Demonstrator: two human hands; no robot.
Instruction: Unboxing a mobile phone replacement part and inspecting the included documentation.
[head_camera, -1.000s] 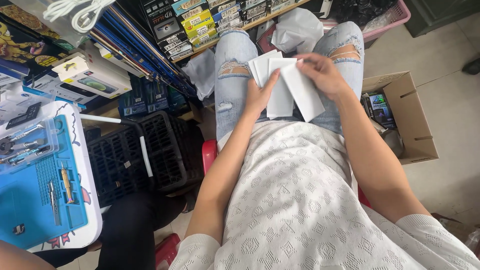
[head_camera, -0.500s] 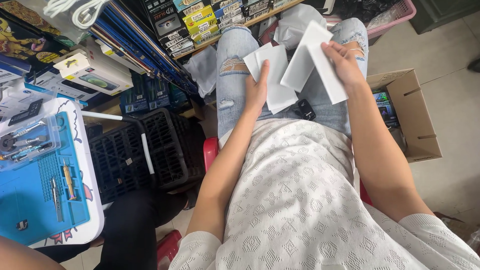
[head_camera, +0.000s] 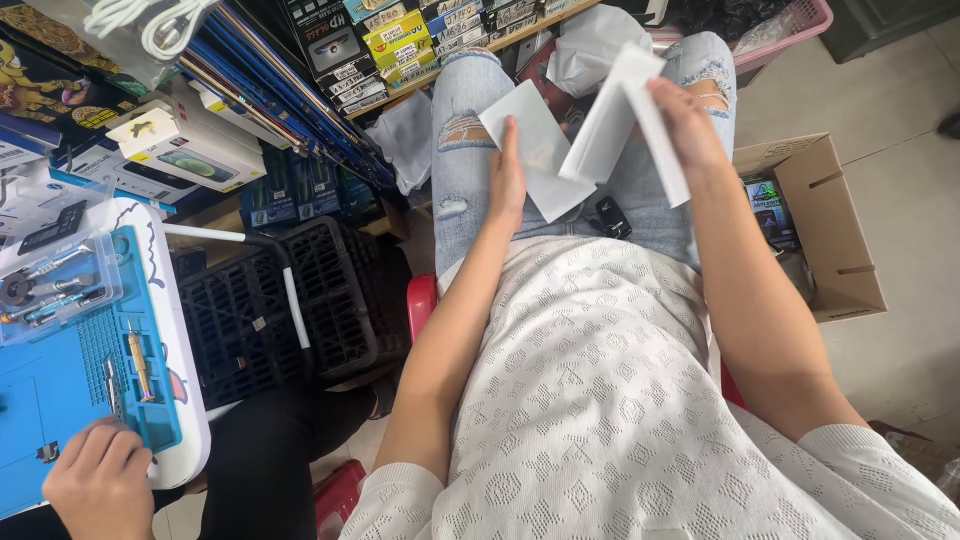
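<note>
The right hand is raised above the right knee, its fingers closed round a white flat packet that tilts up and away from the lap; the left hand lies flat and loose, fingers straight, pressing a second white packet against the left thigh; the two packets overlap at their near corners. Both rest over pale ripped jeans; a small black object sits in the lap just beside the lower packet; the person wears a white knitted top and sits on a red stool.

Further out, a crumpled white bag lies beyond the knees; an open cardboard box stands on the pale tiled floor to the right, with a pink basket near the top edge. To the left stands a black plastic crate; behind it, a wooden shelf and stacked boxed goods crowd the room. At the far left a white counter carries a blue work mat with small tools and a clear tray; another person's hand rests at its near edge.
</note>
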